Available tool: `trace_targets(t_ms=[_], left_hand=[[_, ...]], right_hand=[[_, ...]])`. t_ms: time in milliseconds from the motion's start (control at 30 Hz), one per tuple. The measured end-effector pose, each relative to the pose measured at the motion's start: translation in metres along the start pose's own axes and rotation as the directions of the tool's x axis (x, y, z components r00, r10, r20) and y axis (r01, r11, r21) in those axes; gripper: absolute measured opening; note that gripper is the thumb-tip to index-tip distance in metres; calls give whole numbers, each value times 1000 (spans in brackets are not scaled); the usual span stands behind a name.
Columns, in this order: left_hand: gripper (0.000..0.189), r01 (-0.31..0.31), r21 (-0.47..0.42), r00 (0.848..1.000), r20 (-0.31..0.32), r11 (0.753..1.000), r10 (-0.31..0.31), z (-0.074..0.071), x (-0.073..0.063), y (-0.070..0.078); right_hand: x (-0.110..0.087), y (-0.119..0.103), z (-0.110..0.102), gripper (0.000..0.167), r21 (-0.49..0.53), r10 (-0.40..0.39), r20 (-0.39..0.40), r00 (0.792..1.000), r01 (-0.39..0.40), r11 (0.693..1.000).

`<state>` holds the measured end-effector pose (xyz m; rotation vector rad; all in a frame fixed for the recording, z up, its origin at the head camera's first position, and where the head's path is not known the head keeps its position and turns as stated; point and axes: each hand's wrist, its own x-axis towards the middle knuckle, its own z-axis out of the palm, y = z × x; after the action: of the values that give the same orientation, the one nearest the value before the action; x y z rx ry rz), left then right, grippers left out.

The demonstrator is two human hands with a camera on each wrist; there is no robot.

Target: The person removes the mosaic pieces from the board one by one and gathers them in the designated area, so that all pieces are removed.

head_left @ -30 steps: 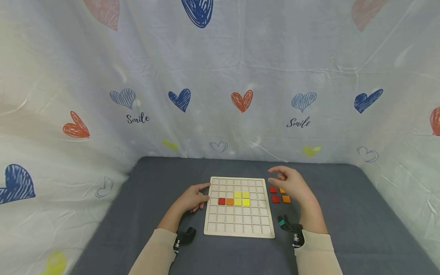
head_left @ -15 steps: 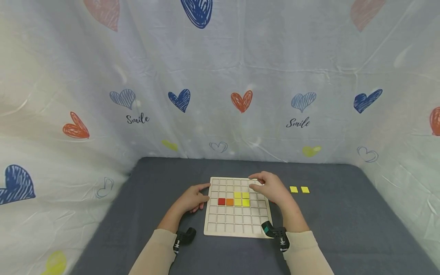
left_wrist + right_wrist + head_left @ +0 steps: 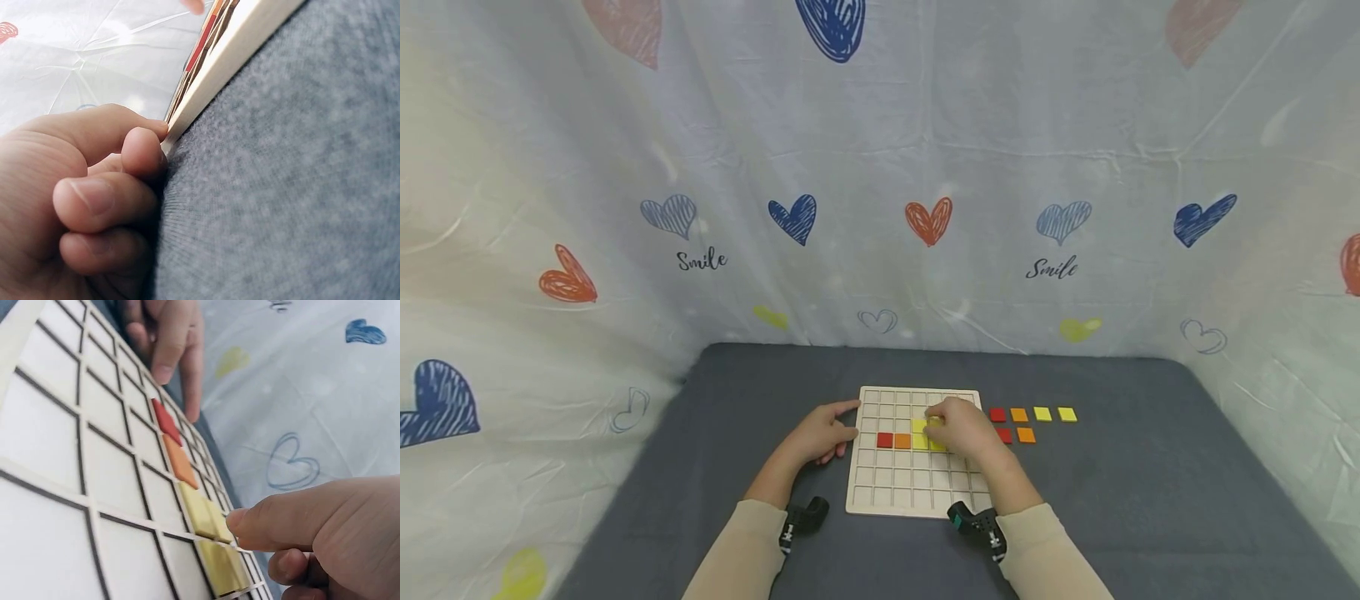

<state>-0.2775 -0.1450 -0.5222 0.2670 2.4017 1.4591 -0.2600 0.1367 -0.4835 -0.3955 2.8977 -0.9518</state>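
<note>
A pale wooden grid board (image 3: 880, 497) lies on the grey cloth. My left hand (image 3: 816, 432) touches its left edge with index finger and thumb extended; in the left wrist view the other fingers (image 3: 103, 194) are bent beneath. On the board a red tile (image 3: 884, 440), an orange tile (image 3: 902, 441) and several yellow tiles (image 3: 920, 439) sit together. Over the right-hand yellow tiles is my right hand (image 3: 962, 429), partly covering them. In the right wrist view its fingertips (image 3: 236, 519) are close to a yellow tile (image 3: 199, 511); whether they grip it is unclear.
Right of the board, loose tiles lie in two rows: red (image 3: 997, 414), orange (image 3: 1018, 414) and two yellow (image 3: 1042, 413) behind, then red (image 3: 1005, 435) and orange (image 3: 1026, 435) in front. A curtain printed with hearts (image 3: 928, 221) surrounds the table (image 3: 1120, 500).
My right hand has moved left from beside the loose tiles, across the board's far right part, and down to the yellow tiles. My left hand stays at the board's edge.
</note>
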Motion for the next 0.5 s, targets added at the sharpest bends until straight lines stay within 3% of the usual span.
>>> trace_targets(t_ms=[233,500], left_hand=[[63,0,-14,1000,9,1000,0,0,1,-1],[63,3,-20,1000,10,1000,-3,0,-1,1]], right_hand=[[1,1,9,25,-20,-21,-30,999,20,1000],[1,0,10,19,-29,6,-75,997,-8,1000]])
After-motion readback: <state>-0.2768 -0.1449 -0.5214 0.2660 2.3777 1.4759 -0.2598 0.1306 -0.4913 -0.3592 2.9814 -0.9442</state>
